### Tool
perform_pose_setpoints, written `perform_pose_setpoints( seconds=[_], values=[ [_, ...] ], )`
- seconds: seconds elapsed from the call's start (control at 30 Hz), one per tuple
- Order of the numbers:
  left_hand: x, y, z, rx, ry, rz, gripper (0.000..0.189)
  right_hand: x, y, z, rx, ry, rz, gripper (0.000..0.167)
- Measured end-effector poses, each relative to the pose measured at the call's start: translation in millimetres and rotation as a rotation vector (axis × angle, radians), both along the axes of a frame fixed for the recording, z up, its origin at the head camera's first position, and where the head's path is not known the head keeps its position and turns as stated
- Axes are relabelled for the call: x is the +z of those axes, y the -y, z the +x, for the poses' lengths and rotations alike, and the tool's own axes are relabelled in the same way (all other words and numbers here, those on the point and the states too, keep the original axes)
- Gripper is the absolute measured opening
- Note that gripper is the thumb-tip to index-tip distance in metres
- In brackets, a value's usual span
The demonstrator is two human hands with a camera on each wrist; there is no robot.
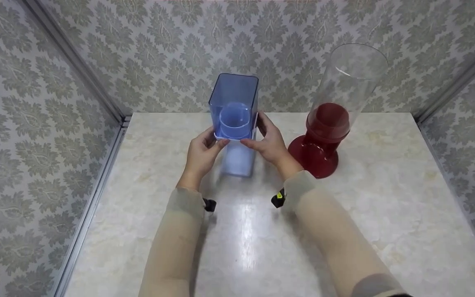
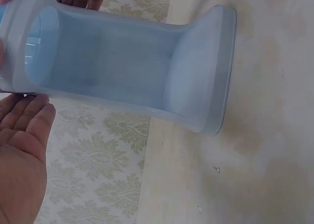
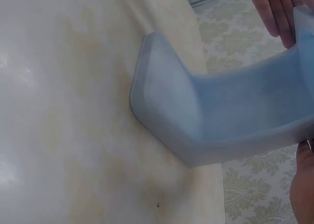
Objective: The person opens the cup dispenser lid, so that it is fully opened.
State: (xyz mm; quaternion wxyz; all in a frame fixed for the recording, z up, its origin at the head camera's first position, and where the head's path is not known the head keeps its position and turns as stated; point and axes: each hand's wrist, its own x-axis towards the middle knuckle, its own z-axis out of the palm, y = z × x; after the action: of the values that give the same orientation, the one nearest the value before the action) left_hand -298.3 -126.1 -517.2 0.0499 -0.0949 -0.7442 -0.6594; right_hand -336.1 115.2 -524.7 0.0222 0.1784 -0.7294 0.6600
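Note:
My left hand [image 1: 204, 152] and right hand [image 1: 270, 144] grip a blue dispenser from its two sides, thumbs at the front where the parts meet. Its top is a clear blue square container [image 1: 233, 88] with a round cup-like part [image 1: 235, 117] showing inside. Below is a pale blue stand [image 1: 237, 161] with a curved back and a flat foot. In the left wrist view the stand's foot [image 2: 201, 76] is right at the tabletop, upright. The right wrist view shows the same stand [image 3: 171, 96], with fingers on both sides near its top.
To the right stands a dark red base [image 1: 316, 154] bearing a tall clear cylinder [image 1: 361, 74], close to my right wrist. All stands on a pale marbled table [image 1: 159, 231]. Patterned walls [image 1: 171, 53] enclose the back and sides.

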Motion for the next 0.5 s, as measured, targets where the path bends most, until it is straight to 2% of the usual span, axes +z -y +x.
perform_pose_setpoints(
  seconds=[0.2,0.5],
  values=[
    [-1.8,-2.4,4.3,0.022,0.003,-0.028,0.064,-1.4,-0.9,1.6,-0.027,-0.019,0.047,0.146],
    [-4.3,-4.5,15.7,0.051,0.008,-0.01,0.064,-1.3,-2.3,9.7,-0.011,-0.031,0.0,0.152]
  ],
)
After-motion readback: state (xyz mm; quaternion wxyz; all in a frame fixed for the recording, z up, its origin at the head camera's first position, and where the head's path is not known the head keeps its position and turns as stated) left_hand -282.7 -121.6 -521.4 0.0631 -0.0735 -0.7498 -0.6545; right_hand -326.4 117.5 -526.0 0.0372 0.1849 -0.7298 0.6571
